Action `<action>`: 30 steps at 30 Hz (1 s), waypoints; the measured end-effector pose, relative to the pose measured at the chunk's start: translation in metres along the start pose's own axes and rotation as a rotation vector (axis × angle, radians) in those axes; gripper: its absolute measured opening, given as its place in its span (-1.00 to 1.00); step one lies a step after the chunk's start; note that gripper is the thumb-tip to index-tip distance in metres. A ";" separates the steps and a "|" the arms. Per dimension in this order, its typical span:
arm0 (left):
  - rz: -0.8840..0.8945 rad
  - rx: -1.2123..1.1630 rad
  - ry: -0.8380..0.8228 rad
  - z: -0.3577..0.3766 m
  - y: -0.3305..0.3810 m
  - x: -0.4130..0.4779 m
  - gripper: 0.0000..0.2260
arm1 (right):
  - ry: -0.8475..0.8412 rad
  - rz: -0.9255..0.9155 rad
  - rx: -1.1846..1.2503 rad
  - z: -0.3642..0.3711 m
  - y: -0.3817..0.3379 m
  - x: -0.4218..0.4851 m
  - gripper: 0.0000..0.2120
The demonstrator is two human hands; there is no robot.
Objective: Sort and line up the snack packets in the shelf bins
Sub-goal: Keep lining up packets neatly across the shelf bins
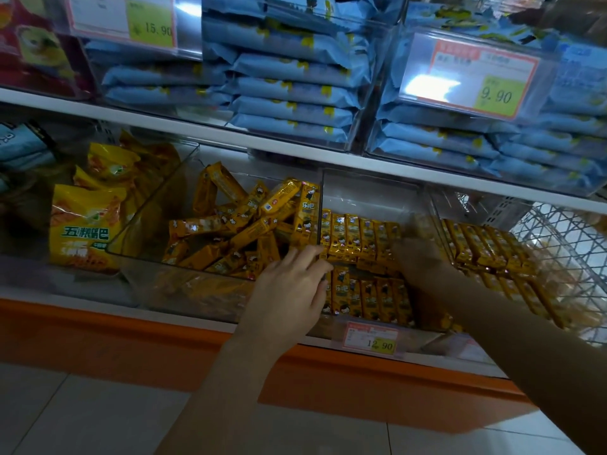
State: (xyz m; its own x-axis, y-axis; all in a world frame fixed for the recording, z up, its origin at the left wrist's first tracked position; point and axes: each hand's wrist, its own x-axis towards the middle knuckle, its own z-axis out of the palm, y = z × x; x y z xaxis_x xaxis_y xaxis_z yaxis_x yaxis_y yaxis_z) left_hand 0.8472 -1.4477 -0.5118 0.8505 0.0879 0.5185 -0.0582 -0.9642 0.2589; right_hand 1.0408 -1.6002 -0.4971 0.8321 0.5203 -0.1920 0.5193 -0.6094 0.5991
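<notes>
The left hand (289,287) rested, fingers straight, on the clear plastic bin (371,192); the right hand (418,257) was too blurred to tell its grip. A nudge could topple the upright yellow foil snack packets (358,234) lined inside

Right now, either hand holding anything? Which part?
Left hand: nothing held, straight fingers at the middle bin edge. Right hand: blurred over the lined-up packets, cannot tell.

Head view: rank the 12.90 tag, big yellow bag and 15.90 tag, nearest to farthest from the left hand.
1. 12.90 tag, just lower right of the left hand.
2. big yellow bag, same shelf, left.
3. 15.90 tag, upper shelf, top left.
</notes>
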 end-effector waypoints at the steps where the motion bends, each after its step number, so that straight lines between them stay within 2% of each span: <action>1: -0.001 0.005 0.001 0.000 0.000 0.000 -0.83 | 0.002 -0.005 0.012 -0.001 -0.001 -0.001 -0.71; 7: -0.002 -0.030 -0.015 -0.003 -0.003 -0.004 -0.82 | -0.083 0.056 0.183 -0.013 -0.005 -0.008 -0.68; 9: -0.026 -0.028 -0.003 -0.009 -0.006 -0.008 -0.76 | 0.035 0.103 0.339 -0.026 -0.010 -0.016 -0.65; 11: -0.045 0.007 0.009 -0.018 -0.013 -0.013 -0.68 | 0.252 0.085 0.574 -0.040 -0.019 -0.027 -0.62; 14: -0.076 0.044 0.029 -0.033 -0.034 -0.026 -0.63 | 0.600 -0.137 0.921 -0.066 -0.043 -0.043 -0.71; 17: -0.147 0.055 0.037 -0.045 -0.063 -0.043 -0.62 | 0.686 -0.373 0.979 -0.097 -0.072 -0.040 -0.75; 20: -0.215 0.069 0.070 -0.056 -0.084 -0.058 -0.64 | 0.556 -0.470 0.928 -0.123 -0.099 -0.015 -0.67; 24: -0.241 0.054 0.101 -0.066 -0.088 -0.065 -0.68 | 0.185 -0.395 0.774 -0.140 -0.123 0.029 -0.52; 26: -0.244 0.027 0.123 -0.068 -0.088 -0.065 -0.71 | 0.051 -0.377 0.709 -0.139 -0.131 0.045 -0.55; 28: -0.245 0.008 0.128 -0.069 -0.089 -0.065 -0.72 | 0.010 -0.356 0.685 -0.137 -0.136 0.056 -0.64; 30: -0.251 0.001 0.141 -0.069 -0.089 -0.064 -0.72 | 0.051 -0.323 0.729 -0.136 -0.137 0.062 -0.72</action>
State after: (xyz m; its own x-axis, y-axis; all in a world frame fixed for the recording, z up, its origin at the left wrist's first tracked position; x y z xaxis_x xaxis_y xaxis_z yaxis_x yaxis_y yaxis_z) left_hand 0.7623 -1.3503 -0.5119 0.7569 0.3577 0.5469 0.1454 -0.9081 0.3927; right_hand 0.9943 -1.4029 -0.4853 0.6181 0.7539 -0.2227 0.7444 -0.6524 -0.1423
